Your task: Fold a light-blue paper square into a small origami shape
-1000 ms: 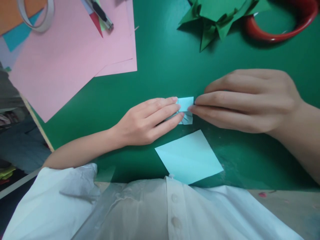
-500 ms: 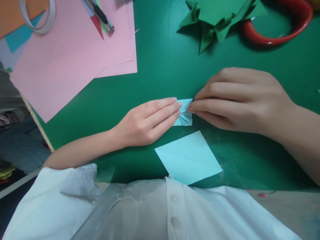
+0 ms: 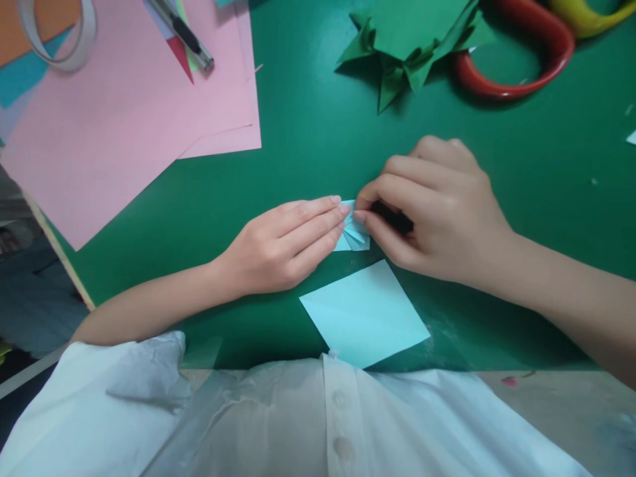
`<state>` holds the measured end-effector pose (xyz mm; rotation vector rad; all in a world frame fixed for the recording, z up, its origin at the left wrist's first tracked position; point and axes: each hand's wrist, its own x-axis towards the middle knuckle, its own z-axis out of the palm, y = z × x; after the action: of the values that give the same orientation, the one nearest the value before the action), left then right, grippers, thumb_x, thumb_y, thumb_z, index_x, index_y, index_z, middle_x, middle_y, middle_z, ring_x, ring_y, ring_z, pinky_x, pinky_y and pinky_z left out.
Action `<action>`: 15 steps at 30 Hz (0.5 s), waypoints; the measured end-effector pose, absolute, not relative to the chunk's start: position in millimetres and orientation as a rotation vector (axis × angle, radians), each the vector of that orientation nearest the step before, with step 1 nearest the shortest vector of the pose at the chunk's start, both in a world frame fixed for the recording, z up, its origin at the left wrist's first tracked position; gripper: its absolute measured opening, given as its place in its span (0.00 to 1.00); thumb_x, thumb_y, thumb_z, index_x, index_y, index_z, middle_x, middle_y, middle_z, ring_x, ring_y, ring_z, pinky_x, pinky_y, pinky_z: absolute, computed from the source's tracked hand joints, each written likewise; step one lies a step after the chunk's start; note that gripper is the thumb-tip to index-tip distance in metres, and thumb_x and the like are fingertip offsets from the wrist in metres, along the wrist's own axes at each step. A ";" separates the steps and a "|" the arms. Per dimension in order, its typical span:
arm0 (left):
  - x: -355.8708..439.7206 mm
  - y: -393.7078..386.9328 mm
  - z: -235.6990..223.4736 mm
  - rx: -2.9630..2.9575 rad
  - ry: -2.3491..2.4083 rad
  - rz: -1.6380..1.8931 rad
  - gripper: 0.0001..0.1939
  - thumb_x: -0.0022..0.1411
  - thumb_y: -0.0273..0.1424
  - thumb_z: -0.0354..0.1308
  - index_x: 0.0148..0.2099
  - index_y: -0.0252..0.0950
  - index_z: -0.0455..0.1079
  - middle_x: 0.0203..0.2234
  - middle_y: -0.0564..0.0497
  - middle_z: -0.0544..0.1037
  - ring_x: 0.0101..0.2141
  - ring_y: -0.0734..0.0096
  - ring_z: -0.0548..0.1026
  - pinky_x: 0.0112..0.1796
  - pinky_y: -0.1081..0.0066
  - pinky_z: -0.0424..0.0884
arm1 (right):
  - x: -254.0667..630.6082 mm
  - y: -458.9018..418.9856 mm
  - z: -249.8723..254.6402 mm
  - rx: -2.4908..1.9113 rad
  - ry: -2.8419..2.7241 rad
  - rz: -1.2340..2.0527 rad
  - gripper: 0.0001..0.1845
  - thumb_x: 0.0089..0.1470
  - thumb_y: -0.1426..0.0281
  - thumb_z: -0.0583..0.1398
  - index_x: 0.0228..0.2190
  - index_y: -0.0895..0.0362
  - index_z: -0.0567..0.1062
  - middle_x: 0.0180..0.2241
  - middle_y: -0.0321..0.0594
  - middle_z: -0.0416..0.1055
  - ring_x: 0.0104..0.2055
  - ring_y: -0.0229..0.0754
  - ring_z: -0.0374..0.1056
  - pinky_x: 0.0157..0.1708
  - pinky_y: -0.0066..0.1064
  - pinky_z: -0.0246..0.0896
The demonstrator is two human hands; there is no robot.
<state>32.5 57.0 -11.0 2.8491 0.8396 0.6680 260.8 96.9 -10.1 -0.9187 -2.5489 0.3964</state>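
Note:
A small folded light-blue paper (image 3: 354, 238) with fan-like pleats lies on the green table. My left hand (image 3: 278, 248) rests on its left part, fingers stretched out side by side and lying flat; the thumb is hidden. From the right, my right hand (image 3: 432, 205) pinches the paper's upper right edge between thumb and forefinger, with the other fingers curled. Just below, nearer my body, a flat light-blue sheet (image 3: 365, 315) lies at a slant, bearing a faint crease.
Pink sheets (image 3: 134, 99) cover the upper left, with a cutter knife (image 3: 191, 40) and a white tape ring (image 3: 82, 50) on them. A folded green paper piece (image 3: 415, 46) lies beside red-handled scissors (image 3: 511, 89) at the upper right. The table's left edge (image 3: 59, 248) shows.
My right hand has drawn in its fingers into a tighter pinch on the folded paper's upper edge. My left hand stays on the paper. The whole view has shifted slightly.

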 end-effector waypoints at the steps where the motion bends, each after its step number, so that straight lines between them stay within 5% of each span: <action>1: 32.6 56.9 -11.0 2.846 0.843 0.671 0.14 0.66 0.24 0.55 0.53 0.26 0.71 0.51 0.41 0.79 0.54 0.62 0.77 0.54 0.65 0.78 | 260.8 96.9 -9.4 -0.927 -2.551 0.410 0.07 0.61 0.69 0.56 0.30 0.56 0.70 0.25 0.37 0.63 0.31 0.41 0.51 0.31 0.37 0.43; 15: 30.7 58.0 -10.0 2.858 0.852 0.609 0.14 0.69 0.27 0.52 0.55 0.32 0.71 0.52 0.45 0.79 0.55 0.63 0.76 0.53 0.63 0.78 | 255.3 96.4 -1.0 -1.165 -2.657 0.499 0.14 0.63 0.64 0.50 0.28 0.54 0.70 0.24 0.40 0.67 0.33 0.45 0.58 0.33 0.40 0.43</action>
<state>30.7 58.0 -10.0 2.8579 0.8519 0.6086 255.3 96.4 -1.0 -1.1649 -2.6573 0.4987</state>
